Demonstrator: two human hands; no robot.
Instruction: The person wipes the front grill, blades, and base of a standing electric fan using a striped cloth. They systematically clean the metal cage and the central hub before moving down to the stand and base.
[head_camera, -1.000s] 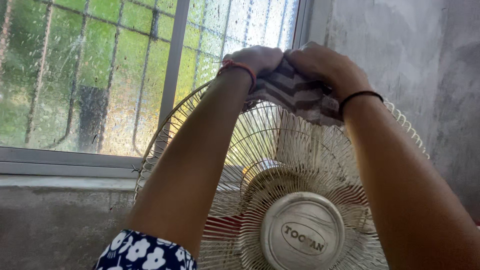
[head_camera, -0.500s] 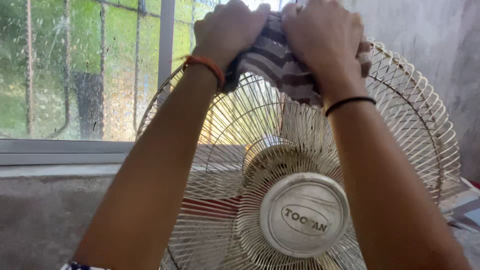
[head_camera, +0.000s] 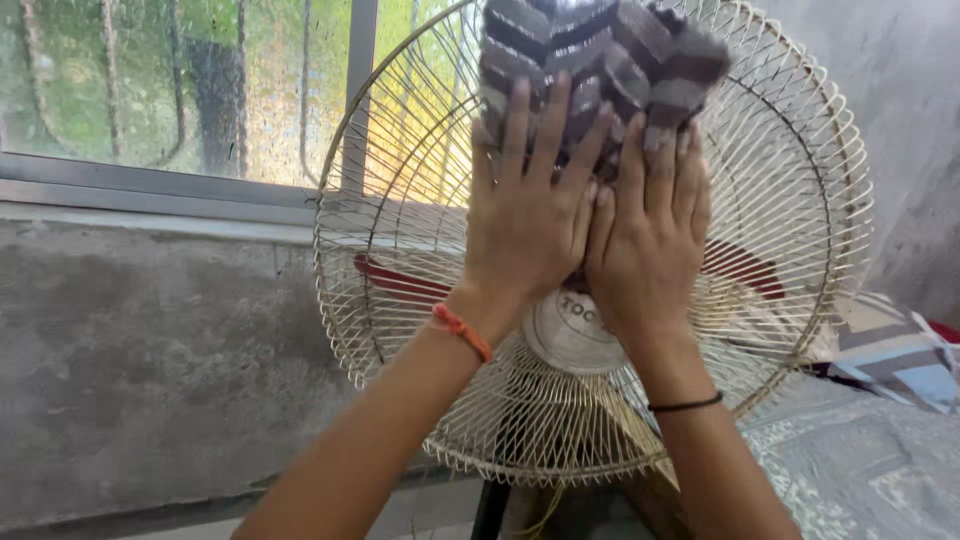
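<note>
A cream wire fan guard (head_camera: 800, 200) faces me, with red blades behind the wires and a round hub cap (head_camera: 560, 335) at its middle. A grey and dark striped cloth (head_camera: 600, 50) lies against the upper part of the guard. My left hand (head_camera: 525, 215) presses flat on the cloth's lower edge, fingers spread, an orange thread on the wrist. My right hand (head_camera: 650, 235) lies flat beside it, touching it, a black band on the wrist. Both palms cover most of the hub.
A rain-spotted window (head_camera: 180, 80) with a grey frame is behind the fan, above a rough concrete wall (head_camera: 150, 350). A patterned bed sheet (head_camera: 860, 450) and a striped pillow (head_camera: 890, 350) lie at the right. The fan's dark stand (head_camera: 490, 510) drops below.
My hands let go of the bunched cloth at the guard's top and now lie flat and lower on the front. The view has pulled back and down.
</note>
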